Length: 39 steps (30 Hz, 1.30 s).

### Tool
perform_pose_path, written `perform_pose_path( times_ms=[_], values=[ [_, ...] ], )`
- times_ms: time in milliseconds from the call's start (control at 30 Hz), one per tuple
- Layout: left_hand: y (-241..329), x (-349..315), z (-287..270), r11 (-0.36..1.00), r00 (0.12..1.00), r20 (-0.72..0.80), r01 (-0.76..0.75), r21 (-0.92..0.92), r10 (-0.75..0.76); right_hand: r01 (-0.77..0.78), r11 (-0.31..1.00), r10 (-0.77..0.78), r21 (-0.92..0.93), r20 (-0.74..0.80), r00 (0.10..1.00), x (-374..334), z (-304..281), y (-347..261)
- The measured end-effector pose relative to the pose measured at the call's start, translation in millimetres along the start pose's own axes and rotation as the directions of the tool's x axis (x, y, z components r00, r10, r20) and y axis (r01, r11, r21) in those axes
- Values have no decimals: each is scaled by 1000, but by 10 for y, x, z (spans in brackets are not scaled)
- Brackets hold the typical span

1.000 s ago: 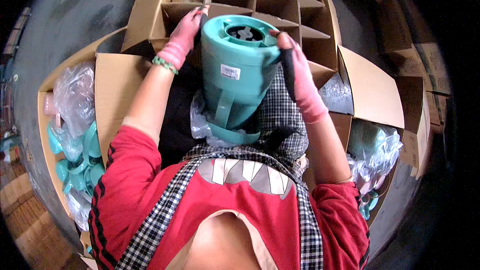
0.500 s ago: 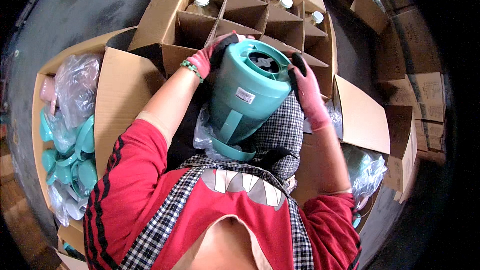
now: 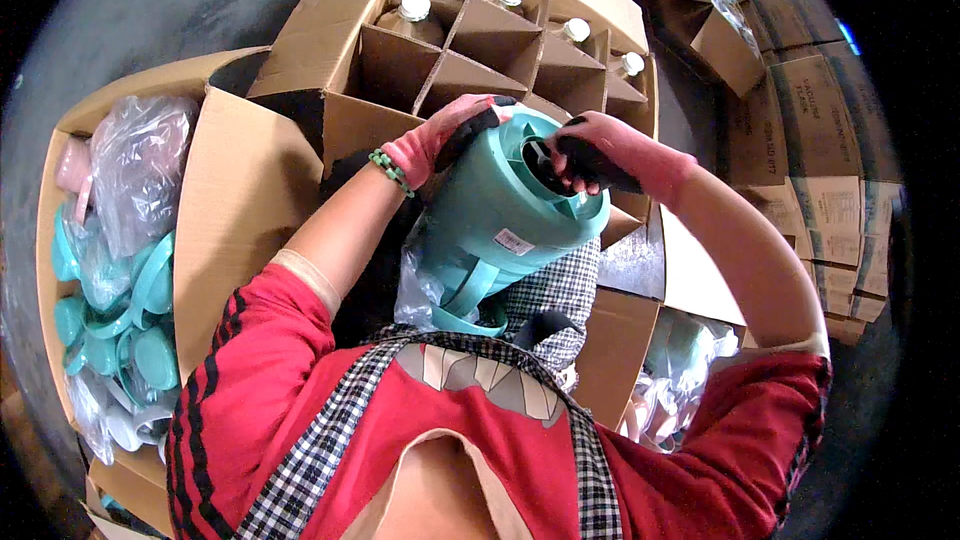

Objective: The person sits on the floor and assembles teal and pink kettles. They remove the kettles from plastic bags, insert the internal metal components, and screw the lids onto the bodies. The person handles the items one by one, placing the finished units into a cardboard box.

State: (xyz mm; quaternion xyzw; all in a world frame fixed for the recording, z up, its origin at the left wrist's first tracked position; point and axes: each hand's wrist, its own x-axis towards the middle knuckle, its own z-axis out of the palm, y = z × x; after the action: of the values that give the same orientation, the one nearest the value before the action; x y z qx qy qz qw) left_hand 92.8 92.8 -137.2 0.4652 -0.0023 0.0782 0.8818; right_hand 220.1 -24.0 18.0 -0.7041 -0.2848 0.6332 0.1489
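A teal plastic jug (image 3: 470,210) with a handle rests tilted against my lap, its base turned up and away from me. My left hand (image 3: 455,135), in a pink and black glove, is wrapped round the base's left rim. The gloved right hand (image 3: 610,155) has its fingers curled into the round recess of the base, gripping the black disc (image 3: 538,162) set there. Those fingers cover most of the disc. A white label (image 3: 513,242) is stuck on the jug's side. Clear plastic film (image 3: 415,285) lies by the handle.
Ahead stands a divided carton (image 3: 375,115) holding several white-capped bottles (image 3: 414,8). On the left, an open carton (image 3: 225,210) contains teal parts (image 3: 150,355) and bagged pink ones. Bagged parts (image 3: 680,360) fill a box at right. Flattened cardboard (image 3: 815,120) is stacked at far right.
My right hand has moved from the jug's right rim into the base recess, onto the black disc, its elbow swinging outward. My left hand still holds the rim. The jug has tilted slightly right.
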Motion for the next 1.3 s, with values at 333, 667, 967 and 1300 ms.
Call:
perform_pose_path(
  times_ms=[333,667,967,1300],
  values=[
    [57,11,19,992,991,-91,-95,85,102,106,201,-413,-974,14,910,88,236,3],
    [-76,-12,-289,992,991,-47,-125,-16,124,512,828,-530,-231,-621,577,-407,614,327],
    [127,-341,357,939,959,-260,-20,343,115,476,679,-243,559,-442,864,82,1636,1268],
    [519,-1971,165,-326,944,-313,331,886,107,695,522,-240,494,-697,675,-599,1289,1399]
  ],
)
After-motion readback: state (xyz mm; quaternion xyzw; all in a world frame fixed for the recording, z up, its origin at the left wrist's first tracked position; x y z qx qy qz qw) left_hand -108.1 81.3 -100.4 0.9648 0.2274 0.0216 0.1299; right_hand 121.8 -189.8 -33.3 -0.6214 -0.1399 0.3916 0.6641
